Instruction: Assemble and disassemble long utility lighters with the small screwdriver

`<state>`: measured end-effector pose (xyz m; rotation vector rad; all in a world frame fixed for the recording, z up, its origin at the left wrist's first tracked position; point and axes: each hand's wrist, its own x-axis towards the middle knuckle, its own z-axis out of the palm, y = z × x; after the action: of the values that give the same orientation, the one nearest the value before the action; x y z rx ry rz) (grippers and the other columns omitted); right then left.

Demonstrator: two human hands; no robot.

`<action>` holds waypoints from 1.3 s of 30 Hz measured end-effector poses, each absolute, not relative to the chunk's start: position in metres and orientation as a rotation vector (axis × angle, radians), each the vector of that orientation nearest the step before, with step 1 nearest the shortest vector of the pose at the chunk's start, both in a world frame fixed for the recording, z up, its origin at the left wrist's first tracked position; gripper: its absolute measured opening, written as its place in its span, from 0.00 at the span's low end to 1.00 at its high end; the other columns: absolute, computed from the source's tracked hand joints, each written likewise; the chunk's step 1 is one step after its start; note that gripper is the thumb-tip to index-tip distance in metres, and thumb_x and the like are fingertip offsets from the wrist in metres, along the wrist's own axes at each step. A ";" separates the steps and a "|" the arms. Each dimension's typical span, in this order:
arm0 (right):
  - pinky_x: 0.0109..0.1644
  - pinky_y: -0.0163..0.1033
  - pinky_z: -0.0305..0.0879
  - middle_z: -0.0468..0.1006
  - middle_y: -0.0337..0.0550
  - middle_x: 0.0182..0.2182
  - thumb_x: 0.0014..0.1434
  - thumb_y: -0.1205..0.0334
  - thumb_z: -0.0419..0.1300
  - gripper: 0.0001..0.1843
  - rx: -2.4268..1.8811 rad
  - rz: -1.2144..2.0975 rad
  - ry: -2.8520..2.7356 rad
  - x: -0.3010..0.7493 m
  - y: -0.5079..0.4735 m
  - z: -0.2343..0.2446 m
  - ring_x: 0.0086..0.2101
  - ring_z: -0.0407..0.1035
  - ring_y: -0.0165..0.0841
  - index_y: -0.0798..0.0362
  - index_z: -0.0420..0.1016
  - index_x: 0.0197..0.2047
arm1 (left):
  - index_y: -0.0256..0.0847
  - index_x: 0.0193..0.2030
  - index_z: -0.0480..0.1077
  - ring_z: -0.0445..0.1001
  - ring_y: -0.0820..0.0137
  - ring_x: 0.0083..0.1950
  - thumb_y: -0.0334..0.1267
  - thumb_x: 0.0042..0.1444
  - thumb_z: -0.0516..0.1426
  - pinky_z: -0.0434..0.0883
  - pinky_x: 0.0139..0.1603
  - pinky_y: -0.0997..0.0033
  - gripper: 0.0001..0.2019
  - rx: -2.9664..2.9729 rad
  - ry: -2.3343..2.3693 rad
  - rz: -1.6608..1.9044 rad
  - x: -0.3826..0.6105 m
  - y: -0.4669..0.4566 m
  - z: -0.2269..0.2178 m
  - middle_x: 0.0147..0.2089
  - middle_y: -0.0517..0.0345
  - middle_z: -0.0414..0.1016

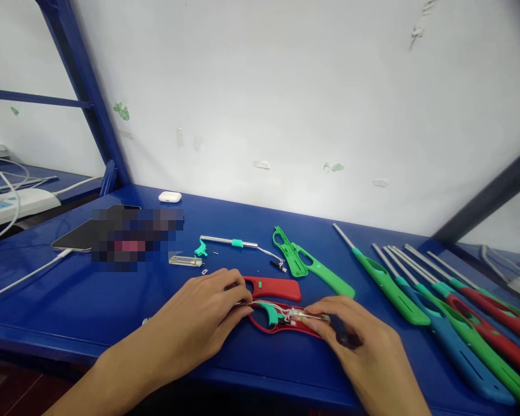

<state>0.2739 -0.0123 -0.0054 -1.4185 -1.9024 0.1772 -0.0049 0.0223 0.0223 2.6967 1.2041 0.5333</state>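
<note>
An opened red long-nosed gas lighter (pixel 264 329) lies on the blue table, its inside facing up. A teal trigger (pixel 269 314), thin white wires (pixel 277 306) and a clear fuel tank (pixel 298 314) sit in it. My left hand (pixel 212 306) pinches its front end, fingertips at the wires and shell. My right hand (pixel 368 341) has thumb and fingers closed at the tank end, with a dark-handled tool (pixel 347 338), apparently a screwdriver, in its grasp. The other red half shell (pixel 279 289) lies just behind, close to my left fingers.
Beyond lie green half shells (pixel 290 254), a metal tube (pixel 216 240) with wires, a loose teal trigger (pixel 201 248) and a clear tank (pixel 185 261). Several assembled lighters (pixel 450 329) line the right side. A phone (pixel 78 234) and white earphone case (pixel 170 197) are at left.
</note>
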 end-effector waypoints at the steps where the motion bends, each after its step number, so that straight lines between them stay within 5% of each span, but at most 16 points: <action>1: 0.38 0.32 0.77 0.87 0.39 0.38 0.69 0.44 0.62 0.15 -1.408 0.179 -1.903 0.274 -0.012 -0.005 0.34 0.82 0.35 0.43 0.85 0.39 | 0.44 0.49 0.79 0.79 0.59 0.49 0.34 0.73 0.56 0.76 0.49 0.58 0.09 2.702 1.207 0.530 -0.004 0.022 0.022 0.51 0.56 0.79; 8: 0.41 0.30 0.75 0.85 0.37 0.41 0.72 0.54 0.61 0.10 -1.379 0.122 -1.864 0.274 -0.014 -0.007 0.37 0.81 0.32 0.41 0.84 0.42 | 0.43 0.49 0.77 0.79 0.58 0.48 0.33 0.74 0.54 0.78 0.47 0.54 0.10 2.763 1.194 0.509 -0.004 0.022 0.019 0.50 0.54 0.79; 14: 0.42 0.29 0.76 0.85 0.39 0.40 0.71 0.62 0.60 0.10 -1.243 0.075 -1.865 0.266 -0.014 0.003 0.36 0.82 0.31 0.44 0.85 0.42 | 0.41 0.63 0.71 0.75 0.54 0.56 0.33 0.74 0.54 0.76 0.55 0.50 0.14 2.847 1.092 0.813 0.015 0.019 0.024 0.56 0.48 0.77; 21: 0.45 0.28 0.75 0.84 0.39 0.40 0.70 0.66 0.62 0.09 -1.176 0.064 -1.896 0.266 -0.010 0.003 0.38 0.81 0.29 0.45 0.84 0.43 | 0.39 0.45 0.77 0.75 0.59 0.43 0.33 0.76 0.50 0.76 0.45 0.56 0.13 2.852 0.957 1.045 0.041 0.022 0.015 0.43 0.52 0.79; 29: 0.37 0.29 0.76 0.83 0.39 0.40 0.71 0.53 0.64 0.10 -1.162 0.014 -2.016 0.263 -0.010 0.000 0.32 0.81 0.29 0.47 0.81 0.50 | 0.37 0.47 0.73 0.76 0.62 0.41 0.30 0.75 0.52 0.75 0.44 0.62 0.08 2.776 0.881 1.206 0.039 0.029 0.003 0.42 0.53 0.79; 39: 0.37 0.33 0.78 0.85 0.41 0.46 0.75 0.62 0.56 0.13 -1.217 -0.106 -2.088 0.268 -0.011 -0.012 0.33 0.83 0.31 0.45 0.80 0.54 | 0.40 0.48 0.74 0.74 0.63 0.42 0.15 0.63 0.47 0.72 0.44 0.64 0.21 2.718 0.898 1.024 0.035 0.027 0.001 0.44 0.53 0.77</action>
<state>0.2679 -0.0110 -0.0125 -1.2166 -2.0884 -0.1060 0.0350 0.0268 0.0007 2.7177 0.8984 1.0237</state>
